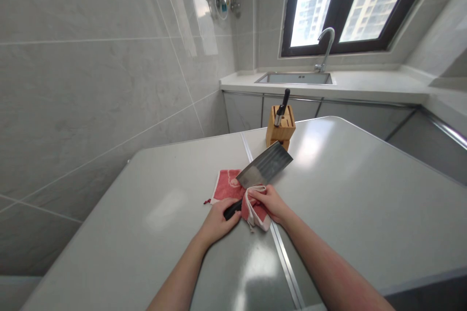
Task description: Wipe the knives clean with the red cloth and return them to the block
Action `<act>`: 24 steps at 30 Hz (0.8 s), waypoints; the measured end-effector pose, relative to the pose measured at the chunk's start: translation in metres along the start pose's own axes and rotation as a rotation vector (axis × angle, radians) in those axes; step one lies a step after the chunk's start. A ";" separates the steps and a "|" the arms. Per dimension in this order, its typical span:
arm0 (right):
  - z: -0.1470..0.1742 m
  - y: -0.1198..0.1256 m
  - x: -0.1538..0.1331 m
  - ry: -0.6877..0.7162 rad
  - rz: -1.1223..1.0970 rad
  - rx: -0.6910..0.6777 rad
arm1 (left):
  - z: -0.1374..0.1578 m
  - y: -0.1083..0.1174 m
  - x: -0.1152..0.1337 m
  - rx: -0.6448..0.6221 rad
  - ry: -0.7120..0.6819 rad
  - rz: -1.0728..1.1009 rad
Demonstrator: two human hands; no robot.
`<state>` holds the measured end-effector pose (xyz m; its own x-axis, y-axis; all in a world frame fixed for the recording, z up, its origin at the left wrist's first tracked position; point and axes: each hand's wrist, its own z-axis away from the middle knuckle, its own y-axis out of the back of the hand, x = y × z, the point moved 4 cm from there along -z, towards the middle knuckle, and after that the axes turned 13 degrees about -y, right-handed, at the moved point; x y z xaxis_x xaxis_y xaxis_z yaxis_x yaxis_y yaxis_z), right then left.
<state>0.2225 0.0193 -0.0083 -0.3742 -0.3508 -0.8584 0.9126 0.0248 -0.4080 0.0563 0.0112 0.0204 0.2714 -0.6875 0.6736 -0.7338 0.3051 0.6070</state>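
Note:
A cleaver [265, 164] with a broad grey blade and a black handle points away from me to the upper right, above the table. My left hand [219, 217] is wrapped around its handle. In my right hand [270, 202] is a bunched part of a red cloth [228, 183] with pale edging, pressed against the cleaver near where blade meets handle. The cloth's other part spreads out to the left, under the blade. Part of the handle is hidden by the cloth and my fingers.
Behind the blade stands a wooden knife block [273, 131] with black-handled tools in it. A metal strip crosses the pale table [175, 243]. Tiled wall [91, 77] runs along the left. Beyond are a counter [372, 80], a sink [262, 78], a faucet [331, 39] and a window.

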 end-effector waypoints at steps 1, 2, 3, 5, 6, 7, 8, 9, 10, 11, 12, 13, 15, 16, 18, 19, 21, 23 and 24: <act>0.000 0.000 -0.001 0.004 0.006 0.006 | 0.000 0.000 0.001 -0.005 0.005 0.000; 0.001 0.000 -0.002 0.008 0.012 0.012 | 0.000 0.000 0.001 -0.007 0.010 0.001; 0.001 0.000 -0.002 0.011 0.018 0.018 | -0.001 0.001 0.002 -0.008 0.015 0.002; 0.002 0.000 -0.004 0.014 0.028 0.028 | -0.001 0.001 0.003 -0.005 0.022 0.004; 0.002 0.000 -0.004 0.014 0.031 0.032 | -0.001 0.001 0.003 -0.003 0.023 0.004; 0.002 0.000 -0.004 0.011 0.034 0.034 | -0.001 0.001 0.003 -0.001 0.024 0.003; 0.001 0.000 -0.004 0.007 0.036 0.034 | -0.001 0.001 0.002 0.001 0.024 0.000; 0.001 0.000 -0.004 0.004 0.036 0.033 | -0.001 0.001 0.002 0.005 0.025 -0.003; 0.001 0.000 -0.004 0.002 0.034 0.032 | -0.001 0.001 0.000 0.012 0.026 -0.006; 0.001 0.000 -0.004 -0.001 0.030 0.030 | 0.000 0.001 -0.001 0.020 0.031 -0.005; 0.001 -0.001 -0.003 -0.004 0.020 0.028 | 0.000 0.001 -0.003 0.029 0.038 -0.001; 0.002 -0.001 -0.003 -0.008 0.007 0.025 | 0.000 0.002 -0.005 0.039 0.048 0.007; 0.002 -0.002 -0.003 -0.017 -0.020 0.011 | 0.001 0.002 -0.009 0.058 0.071 0.031; 0.002 -0.003 -0.003 -0.021 -0.030 0.004 | 0.002 0.003 -0.011 0.065 0.081 0.044; 0.002 -0.003 -0.003 -0.024 -0.034 -0.005 | 0.003 0.003 -0.014 0.078 0.095 0.062; 0.001 -0.003 -0.003 -0.024 -0.028 -0.008 | 0.003 0.004 -0.015 0.083 0.100 0.068; 0.001 -0.002 -0.002 -0.018 -0.018 -0.010 | 0.003 0.004 -0.016 0.092 0.106 0.081; 0.000 -0.002 -0.003 -0.006 -0.007 -0.011 | 0.004 0.005 -0.017 0.103 0.111 0.090; 0.000 -0.001 -0.003 0.000 -0.006 -0.008 | 0.004 0.006 -0.017 0.109 0.115 0.093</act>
<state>0.2223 0.0202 -0.0053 -0.3799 -0.3507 -0.8560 0.9090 0.0297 -0.4157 0.0451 0.0220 0.0108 0.2639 -0.5782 0.7720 -0.8206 0.2860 0.4947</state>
